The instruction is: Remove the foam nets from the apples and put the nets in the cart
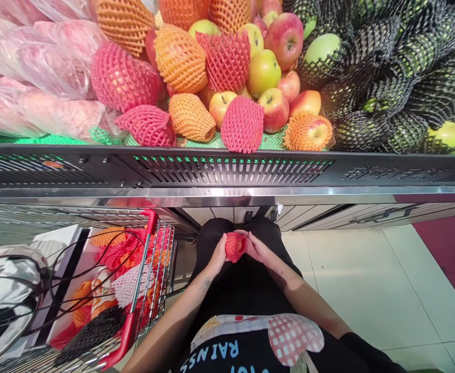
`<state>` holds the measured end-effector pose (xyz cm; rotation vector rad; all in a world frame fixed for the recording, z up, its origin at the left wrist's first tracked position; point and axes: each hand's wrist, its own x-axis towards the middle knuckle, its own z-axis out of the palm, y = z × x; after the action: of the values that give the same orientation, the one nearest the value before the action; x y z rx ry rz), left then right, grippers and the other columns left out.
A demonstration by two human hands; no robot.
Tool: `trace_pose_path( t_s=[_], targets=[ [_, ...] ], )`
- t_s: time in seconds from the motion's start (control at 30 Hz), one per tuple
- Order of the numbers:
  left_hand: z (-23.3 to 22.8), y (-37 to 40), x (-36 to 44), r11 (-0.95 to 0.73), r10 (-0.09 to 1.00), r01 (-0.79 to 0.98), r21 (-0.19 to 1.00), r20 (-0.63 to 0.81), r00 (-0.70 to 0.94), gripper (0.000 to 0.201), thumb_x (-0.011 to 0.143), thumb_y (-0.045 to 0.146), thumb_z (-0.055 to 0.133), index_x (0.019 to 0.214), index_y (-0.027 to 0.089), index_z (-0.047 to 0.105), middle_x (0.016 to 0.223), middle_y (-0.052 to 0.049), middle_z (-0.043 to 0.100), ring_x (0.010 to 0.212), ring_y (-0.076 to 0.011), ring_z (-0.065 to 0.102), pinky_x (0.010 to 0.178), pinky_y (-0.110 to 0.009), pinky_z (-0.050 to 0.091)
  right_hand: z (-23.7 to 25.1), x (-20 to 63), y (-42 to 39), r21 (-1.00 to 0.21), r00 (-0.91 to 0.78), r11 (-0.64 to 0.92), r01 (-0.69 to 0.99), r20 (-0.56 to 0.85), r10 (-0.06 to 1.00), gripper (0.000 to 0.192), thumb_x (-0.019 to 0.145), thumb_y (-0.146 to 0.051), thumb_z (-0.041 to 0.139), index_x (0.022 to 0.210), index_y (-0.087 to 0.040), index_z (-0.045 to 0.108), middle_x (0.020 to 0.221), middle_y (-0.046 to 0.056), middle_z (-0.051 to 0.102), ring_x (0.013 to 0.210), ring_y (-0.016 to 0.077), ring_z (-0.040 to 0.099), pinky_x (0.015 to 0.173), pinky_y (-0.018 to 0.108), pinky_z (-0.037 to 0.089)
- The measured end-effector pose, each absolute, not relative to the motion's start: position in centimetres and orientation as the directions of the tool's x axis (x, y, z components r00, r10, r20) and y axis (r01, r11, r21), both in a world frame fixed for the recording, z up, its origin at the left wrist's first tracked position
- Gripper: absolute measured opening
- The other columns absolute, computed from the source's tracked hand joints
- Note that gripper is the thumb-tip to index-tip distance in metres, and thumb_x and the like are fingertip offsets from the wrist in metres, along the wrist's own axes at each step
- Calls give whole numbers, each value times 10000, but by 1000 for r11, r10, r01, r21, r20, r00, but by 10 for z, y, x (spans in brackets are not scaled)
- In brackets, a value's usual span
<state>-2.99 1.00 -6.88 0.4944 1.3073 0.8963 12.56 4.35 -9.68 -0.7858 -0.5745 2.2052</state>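
1. the left hand (220, 250), at nine o'clock, and the right hand (255, 246), at three o'clock, have their fingers drawn in around a red-netted fruit (234, 247), held between them.
2. the net covers most of that fruit, with some skin showing at its three o'clock end; i cannot tell whether it is going on or coming off.
3. at nine o'clock a shopping cart (128, 336) holds heaped nets (122, 248); plenty appear to remain there.
4. at twelve o'clock, on the display, some fruit is dressed, such as the pink-netted fruit (243, 124).
5. toward one o'clock several bare apples (276, 109) have no net, so the pile looks only partly netted.
6. between one and two o'clock, black-netted fruit (394, 93) looks mostly covered.
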Motion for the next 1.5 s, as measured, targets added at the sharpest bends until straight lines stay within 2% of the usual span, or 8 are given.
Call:
trace_pose_path(
  t_s=[0.37, 0.6, 0.83, 1.1, 1.23, 1.33, 1.4, 1.5],
  targets=[
    [-50, 22, -22, 289, 944, -24, 957, -289, -157, 328, 904, 501, 565, 952, 236, 751, 949, -55, 706, 948, -251, 602, 873, -300, 435, -98, 123, 41, -542, -549, -661, -519, -381, 744, 316, 691, -144, 693, 993, -235, 677, 888, 1, 758, 816, 172, 692, 749, 309, 566],
    [-49, 25, -26, 265, 945, 242, 933, -201, -258, 313, 876, 424, 632, 1151, 301, 716, 1095, -64, 629, 905, -240, 594, 748, -275, 432, -103, 121, 40, -523, -490, -643, -560, -417, 766, 387, 660, -105, 721, 1026, -224, 680, 874, 2, 767, 787, 168, 698, 734, 299, 578],
    [-62, 28, -35, 213, 962, 441, 872, -109, -249, 299, 934, 401, 510, 743, 228, 660, 764, -40, 604, 711, -197, 577, 648, -256, 381, -104, 120, 39, -526, -491, -641, -559, -413, 767, 414, 670, -250, 800, 1067, -210, 690, 933, 34, 781, 826, 194, 721, 802, 342, 574],
    [-60, 52, -30, 102, 994, 477, 873, -74, -76, 455, 957, 498, 396, 719, 190, 631, 629, -3, 616, 618, -182, 592, 643, -291, 474, -103, 120, 42, -552, -546, -654, -518, -375, 749, 398, 702, -450, 764, 1002, -189, 735, 917, 65, 788, 904, 240, 709, 875, 401, 535],
    [-41, 44, -43, -18, 995, 540, 841, 66, -71, 337, 925, 444, 493, 1119, 190, 599, 1105, -103, 657, 1050, -251, 627, 957, -415, 490, -101, 121, 42, -538, -534, -660, -524, -396, 747, 477, 740, -536, 737, 1093, -216, 725, 1063, 84, 773, 934, 236, 695, 852, 396, 527],
    [-39, 29, -45, -251, 967, 601, 759, 176, 181, 667, 824, 436, 652, 1420, 234, 431, 1510, -166, 408, 1408, -323, 385, 1160, -528, 339, -105, 120, 42, -532, -524, -659, -532, -404, 750, 549, 704, -607, 753, 1084, -211, 733, 1129, 105, 754, 1035, 258, 675, 923, 415, 501],
    [-46, 21, -42, -313, 937, 628, 712, 123, 327, 835, 742, 386, 738, 1481, 266, 369, 1572, -160, 339, 1442, -348, 344, 1174, -554, 329, -109, 119, 41, -543, -532, -656, -523, -393, 750, 558, 664, -612, 784, 1046, -207, 744, 1117, 107, 755, 1116, 274, 647, 998, 432, 464],
    [-60, 17, -38, -275, 937, 694, 665, 24, 348, 809, 731, 223, 693, 1475, 264, 377, 1499, -146, 464, 1366, -311, 469, 1139, -500, 408, -118, 119, 39, -552, -528, -655, -516, -398, 751, 468, 637, -533, 835, 976, -219, 760, 1067, 80, 765, 1136, 268, 635, 1016, 425, 455]
  ],
)
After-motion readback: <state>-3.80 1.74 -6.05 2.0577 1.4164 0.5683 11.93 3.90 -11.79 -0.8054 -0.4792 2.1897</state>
